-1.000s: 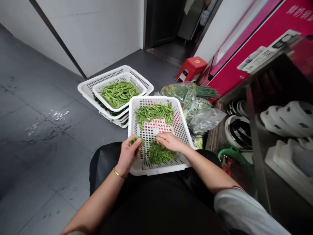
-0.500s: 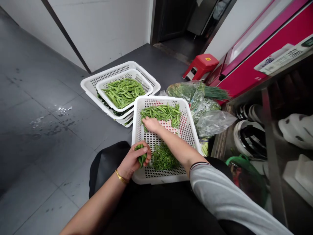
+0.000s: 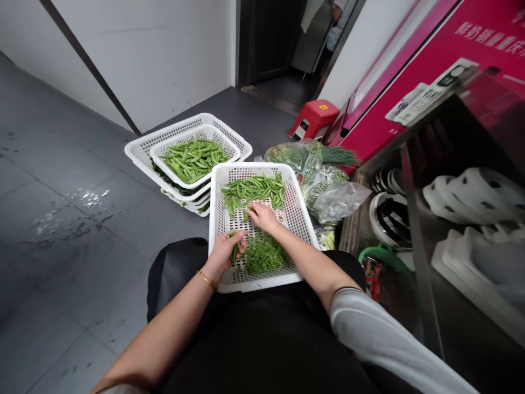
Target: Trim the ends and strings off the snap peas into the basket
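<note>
A white perforated basket point(image 3: 262, 285) rests at my lap. Green pea pods point(image 3: 255, 189) lie loose across its far end, and a heap of fine green trimmings point(image 3: 266, 255) sits at the near end. My left hand point(image 3: 223, 254), over the basket's left rim, is closed around several pea pods that show between thumb and fingers. Just short of the loose pods, my right hand point(image 3: 263, 217) pinches a pea pod point(image 3: 245, 215) at its fingertips.
Left of the basket, a smaller white basket point(image 3: 155, 153) full of pea pods point(image 3: 196, 159) sits on stacked baskets point(image 3: 133, 149). Bagged greens point(image 3: 324, 178) lie to the right, beside a shelf with white dishes point(image 3: 471, 191). A red stool point(image 3: 318, 116) stands behind. Part of another person shows in the doorway.
My right hand has drawn back from the pod pile toward me and now has a pod at its fingertips. My left hand still holds its pods, nearer the right hand. The view has shifted right.
</note>
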### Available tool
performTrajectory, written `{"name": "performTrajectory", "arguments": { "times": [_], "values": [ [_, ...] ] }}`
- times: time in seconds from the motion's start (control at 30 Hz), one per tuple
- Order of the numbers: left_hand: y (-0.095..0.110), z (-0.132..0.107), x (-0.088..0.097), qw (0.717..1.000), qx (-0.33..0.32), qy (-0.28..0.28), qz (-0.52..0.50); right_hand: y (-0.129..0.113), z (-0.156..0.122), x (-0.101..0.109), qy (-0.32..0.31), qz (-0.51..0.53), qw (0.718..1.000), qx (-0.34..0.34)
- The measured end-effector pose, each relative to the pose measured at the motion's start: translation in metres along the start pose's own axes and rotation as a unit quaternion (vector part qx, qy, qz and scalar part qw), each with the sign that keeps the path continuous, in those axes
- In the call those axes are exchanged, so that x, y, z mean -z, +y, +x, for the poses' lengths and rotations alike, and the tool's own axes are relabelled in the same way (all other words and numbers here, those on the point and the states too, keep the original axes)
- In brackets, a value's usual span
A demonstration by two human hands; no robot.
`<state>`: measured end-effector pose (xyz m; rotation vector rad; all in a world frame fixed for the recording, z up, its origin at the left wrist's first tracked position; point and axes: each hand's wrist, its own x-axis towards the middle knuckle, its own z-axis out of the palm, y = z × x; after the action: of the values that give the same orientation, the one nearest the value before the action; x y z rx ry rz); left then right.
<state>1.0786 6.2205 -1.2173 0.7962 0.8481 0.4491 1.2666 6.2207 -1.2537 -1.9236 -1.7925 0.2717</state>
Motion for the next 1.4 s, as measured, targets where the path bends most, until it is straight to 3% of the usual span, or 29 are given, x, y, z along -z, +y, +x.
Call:
{"name": "performTrajectory", "arguments": {
  "times": [0.13,0.3,0.47,0.57,0.67,0.77,0.83,0.9,0.97,1.0,1.07,1.17,1.23,1.3,1.4],
  "values": [
    [0.000,0.000,0.006,0.999,-0.029,0.027,-0.023,-0.009,0.011,0.024,0.019,0.015,1.000,-0.016],
    [-0.002,0.000,0.006,0.999,-0.002,-0.006,-0.032,-0.042,-0.039,0.040,0.040,0.114,0.992,0.024],
    [0.001,-0.005,0.000,0.998,-0.035,-0.032,-0.042,-0.063,-0.090,0.040,0.022,0.119,0.989,0.081],
    [0.003,-0.007,0.000,0.998,-0.004,-0.058,-0.031,-0.068,-0.093,0.056,0.009,0.099,0.994,0.047],
    [0.003,-0.010,0.000,0.994,0.032,-0.099,-0.014,-0.075,-0.088,0.073,-0.057,0.137,0.988,0.033],
    [0.001,-0.014,-0.001,0.989,0.046,-0.140,0.010,-0.076,-0.087,0.079,-0.149,0.233,0.961,0.024],
    [0.002,-0.017,-0.001,0.986,0.054,-0.157,0.019,-0.068,-0.086,0.083,-0.178,0.329,0.927,-0.035],
    [0.003,-0.018,-0.001,0.986,0.068,-0.153,0.018,-0.051,-0.085,0.089,-0.138,0.411,0.894,-0.114],
    [0.004,-0.018,0.001,0.987,0.081,-0.141,0.017,-0.033,-0.083,0.100,-0.047,0.435,0.882,-0.174],
    [0.004,-0.018,0.001,0.987,0.084,-0.137,0.020,-0.026,-0.082,0.105,-0.005,0.418,0.889,-0.186],
    [0.004,-0.018,0.002,0.986,0.088,-0.137,0.033,-0.022,-0.083,0.113,0.046,0.327,0.929,-0.165],
    [0.004,-0.016,0.004,0.981,0.098,-0.158,0.062,-0.040,-0.085,0.111,0.005,0.087,0.996,-0.016],
    [0.005,-0.017,0.003,0.972,0.104,-0.182,0.102,-0.057,-0.086,0.104,-0.077,-0.056,0.992,0.079],
    [0.007,-0.020,0.002,0.960,0.066,-0.194,0.189,-0.069,-0.085,0.098,-0.153,-0.116,0.974,0.122],
    [0.011,-0.032,-0.004,0.910,-0.107,-0.200,0.346,-0.072,-0.083,0.094,-0.213,-0.023,0.966,0.141]
  ]
}}
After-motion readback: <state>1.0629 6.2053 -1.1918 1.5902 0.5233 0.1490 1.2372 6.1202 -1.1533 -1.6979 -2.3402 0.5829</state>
